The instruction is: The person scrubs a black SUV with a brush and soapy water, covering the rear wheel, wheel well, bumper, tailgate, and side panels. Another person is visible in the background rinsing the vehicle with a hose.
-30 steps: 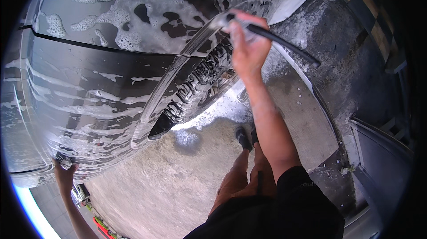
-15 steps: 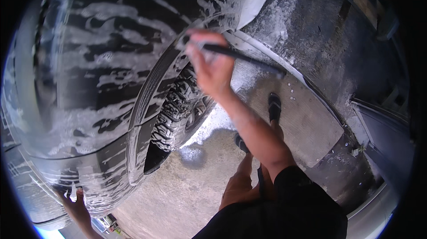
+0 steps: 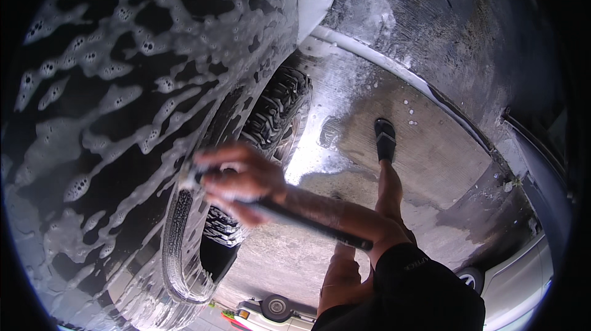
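Observation:
My right hand is closed round a long black-handled brush, blurred by motion. The brush's pale head lies against the textured black wheel-arch trim of a dark car. White foam runs in streaks over the car's bodywork. Below the arch, partly behind my hand and forearm, is a chunky-treaded tyre. My left hand is out of view.
Wet concrete lies beside the car, with foam near the tyre. A raised pale kerb crosses the upper right. My sandalled foot stands on the concrete. Other light-coloured vehicles show along the lower edge.
My right hand and the brush have moved down and left along the wheel-arch trim. My left hand, earlier against the bodywork at the lower left, has left the view, which has shifted.

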Tool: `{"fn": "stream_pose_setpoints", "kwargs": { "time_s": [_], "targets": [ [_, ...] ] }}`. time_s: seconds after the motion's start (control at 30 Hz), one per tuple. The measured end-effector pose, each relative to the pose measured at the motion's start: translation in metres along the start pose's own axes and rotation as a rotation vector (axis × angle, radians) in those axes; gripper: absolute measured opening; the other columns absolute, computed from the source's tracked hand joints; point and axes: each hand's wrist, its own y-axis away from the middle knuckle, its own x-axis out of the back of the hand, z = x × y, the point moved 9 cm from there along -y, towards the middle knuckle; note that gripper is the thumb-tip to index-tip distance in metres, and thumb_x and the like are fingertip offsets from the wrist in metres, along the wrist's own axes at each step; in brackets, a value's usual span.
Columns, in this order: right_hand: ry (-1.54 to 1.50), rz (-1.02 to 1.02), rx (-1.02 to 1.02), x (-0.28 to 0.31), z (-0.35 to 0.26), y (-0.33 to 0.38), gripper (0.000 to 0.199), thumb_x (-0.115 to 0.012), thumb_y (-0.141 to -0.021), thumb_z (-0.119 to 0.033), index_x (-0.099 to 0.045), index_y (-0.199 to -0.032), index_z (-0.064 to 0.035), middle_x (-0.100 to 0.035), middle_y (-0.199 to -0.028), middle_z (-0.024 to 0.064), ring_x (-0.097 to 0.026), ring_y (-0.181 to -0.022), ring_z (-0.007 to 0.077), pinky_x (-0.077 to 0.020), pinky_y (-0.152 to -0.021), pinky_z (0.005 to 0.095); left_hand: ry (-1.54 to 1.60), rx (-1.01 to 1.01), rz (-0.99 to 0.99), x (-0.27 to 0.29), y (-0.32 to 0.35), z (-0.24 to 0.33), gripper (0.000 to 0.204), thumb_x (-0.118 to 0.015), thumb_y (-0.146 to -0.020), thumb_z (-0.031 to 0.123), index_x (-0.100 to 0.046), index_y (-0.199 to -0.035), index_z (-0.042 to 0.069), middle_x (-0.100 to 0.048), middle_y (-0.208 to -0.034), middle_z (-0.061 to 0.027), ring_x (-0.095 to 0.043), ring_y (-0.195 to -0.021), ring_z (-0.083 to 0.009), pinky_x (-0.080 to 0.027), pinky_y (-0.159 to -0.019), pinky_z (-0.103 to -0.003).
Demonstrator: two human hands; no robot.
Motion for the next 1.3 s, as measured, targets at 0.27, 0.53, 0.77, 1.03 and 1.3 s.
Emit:
{"fn": "stream_pose_setpoints", "kwargs": {
  "time_s": [0.27, 0.53, 0.77, 1.03, 1.3],
  "targets": [
    [0.209, 0.189, -0.114, 0.076, 0.094, -0.021, 0.015, -0.065, -0.098, -0.002, -0.064, -0.112, -0.0062, -0.069, -0.111, 0.0179, -0.071, -0.088, 0.0218, -0.0602, -0.076, 0.0333, -0.063, 0.018, 0.026, -0.023, -0.008, 0.033, 0.113, -0.080, -0.079, 0.042, -0.015, -0.169, 0.019, -0.040, -0.154, -0.0191, -0.047, -0.136, -0.0356, -0.052, -0.100, -0.050],
    [0.053, 0.844, -0.637, 0.256, 0.280, -0.010, 0.008, -0.066, -0.091, 0.000, -0.064, -0.098, -0.0025, -0.065, -0.089, 0.0052, -0.063, -0.075, 0.0153, -0.0562, -0.063, 0.0300, 0.007, -0.067, 0.043, -0.032, -0.019, 0.035, 0.120, -0.080, -0.075, 0.057, -0.015, -0.169, 0.022, -0.035, -0.157, -0.0194, -0.043, -0.140, -0.0384, -0.049, -0.103, -0.055],
    [-0.265, 0.273, -0.363, -0.018, 0.007, 0.018, 0.015, -0.068, -0.098, -0.011, -0.060, -0.108, -0.0030, -0.069, -0.116, 0.0208, -0.071, -0.099, 0.0223, -0.0609, -0.074, 0.0307, 0.068, -0.118, 0.115, -0.002, 0.030, -0.014, 0.127, -0.081, -0.071, 0.070, -0.015, -0.169, 0.025, -0.031, -0.160, -0.0196, -0.039, -0.143, -0.0409, -0.046, -0.106, -0.059],
    [-0.270, 0.195, -0.363, -0.088, -0.085, 0.033, 0.019, -0.066, -0.100, -0.010, -0.055, -0.111, 0.0017, -0.067, -0.099, 0.0179, -0.071, -0.086, 0.0182, -0.0647, -0.071, 0.0303, 0.048, -0.341, 0.302, 0.015, 0.078, -0.011, 0.098, -0.082, -0.087, 0.048, -0.034, -0.164, 0.011, -0.037, -0.161, -0.0211, -0.034, -0.151, -0.0377, -0.027, -0.123, -0.053],
    [0.043, -0.131, 0.123, -0.233, -0.212, 0.261, 0.017, -0.068, -0.094, -0.002, -0.060, -0.109, -0.0010, -0.063, -0.107, 0.0169, -0.066, -0.099, 0.0260, -0.0576, -0.083, 0.0374, 0.054, -0.390, 0.358, -0.005, 0.109, -0.199, 0.081, -0.077, -0.093, 0.047, -0.044, -0.160, 0.016, -0.048, -0.144, -0.0229, -0.048, -0.137, -0.0384, -0.039, -0.113, -0.048]
  ]
}}
